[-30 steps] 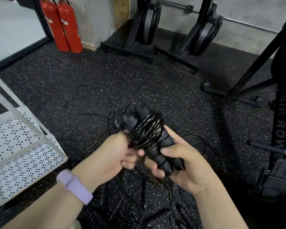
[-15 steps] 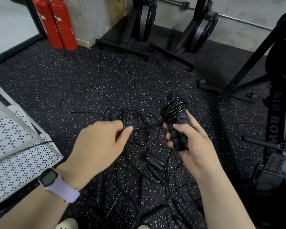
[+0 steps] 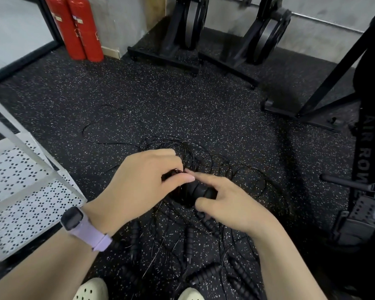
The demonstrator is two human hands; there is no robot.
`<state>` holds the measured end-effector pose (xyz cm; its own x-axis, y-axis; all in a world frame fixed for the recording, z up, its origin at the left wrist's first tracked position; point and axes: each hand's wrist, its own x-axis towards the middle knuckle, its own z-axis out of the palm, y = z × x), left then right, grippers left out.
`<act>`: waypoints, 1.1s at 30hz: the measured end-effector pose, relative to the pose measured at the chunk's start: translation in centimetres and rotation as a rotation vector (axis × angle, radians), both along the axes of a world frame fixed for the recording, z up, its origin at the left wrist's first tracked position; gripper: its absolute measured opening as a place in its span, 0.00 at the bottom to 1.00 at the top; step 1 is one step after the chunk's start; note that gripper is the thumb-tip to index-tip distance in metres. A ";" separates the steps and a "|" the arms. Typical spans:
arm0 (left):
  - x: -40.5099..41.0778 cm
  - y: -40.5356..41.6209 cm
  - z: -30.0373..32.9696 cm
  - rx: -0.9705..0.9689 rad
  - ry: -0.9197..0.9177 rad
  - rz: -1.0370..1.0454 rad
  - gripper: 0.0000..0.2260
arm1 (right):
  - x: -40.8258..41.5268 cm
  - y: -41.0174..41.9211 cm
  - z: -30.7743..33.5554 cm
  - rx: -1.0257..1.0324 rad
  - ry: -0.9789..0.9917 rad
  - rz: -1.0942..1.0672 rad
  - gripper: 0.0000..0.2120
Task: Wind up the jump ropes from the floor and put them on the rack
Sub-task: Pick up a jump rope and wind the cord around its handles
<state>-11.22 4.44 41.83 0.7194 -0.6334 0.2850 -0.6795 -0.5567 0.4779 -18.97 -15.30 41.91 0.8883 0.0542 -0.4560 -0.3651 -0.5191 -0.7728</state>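
Two hands of mine meet over the tangle of jump ropes [image 3: 204, 213], which lies spread on the speckled floor [image 3: 160, 100] just right of the white perforated rack [image 3: 30, 191]. My left hand [image 3: 143, 180] has its fingers curled, thumb and fingertips pinching the wire coil at one end of a wound jump rope [image 3: 193, 191]. My right hand [image 3: 230, 202] holds the black ribbed handles of that same bundle, thumb underneath, forefinger stretched out along the top toward the left thumb. The bundle sits between both hands, above the loose pile and right of the rack's near corner. On my left wrist is a lilac-strapped watch [image 3: 82, 226].

More ribbed handles [image 3: 206, 273] lie among thin black wires below my hands, farther from the rack's shelf. Pale clogs [image 3: 91, 291] show at the bottom edge. Beyond the rack, by the wall, stand two red fire extinguishers [image 3: 74, 29]; farther right are black machine stands [image 3: 236, 40] and a rowing machine [image 3: 366, 159], well apart from the rack.
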 end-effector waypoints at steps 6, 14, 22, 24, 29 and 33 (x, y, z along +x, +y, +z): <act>0.9 0.7 0.7 -0.070 0.716 -0.087 0.12 | -0.3 -0.1 0.6 0.328 0.185 0.217 0.24; 2.0 1.4 0.7 -0.579 1.506 0.036 0.14 | -0.1 0.0 0.6 0.883 0.133 0.145 0.36; 0.0 -1.6 0.5 -0.493 1.271 0.147 0.12 | 1.0 0.5 0.2 1.181 -0.101 -0.249 0.22; -0.3 -1.9 0.1 -0.454 1.175 0.163 0.13 | 1.0 0.5 0.2 1.149 -0.098 -0.294 0.23; -0.1 -1.8 -0.6 -0.337 1.033 0.123 0.17 | 1.0 0.4 0.3 1.115 -0.071 -0.368 0.22; -0.1 -1.6 -0.8 -0.195 0.903 0.136 0.12 | 1.1 0.4 0.3 1.050 -0.096 -0.422 0.19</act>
<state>-11.35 2.85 41.04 0.7846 -0.5276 -0.3257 0.0599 -0.4583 0.8868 -17.84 -14.90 42.17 0.9552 0.0578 -0.2902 -0.2727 0.5525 -0.7877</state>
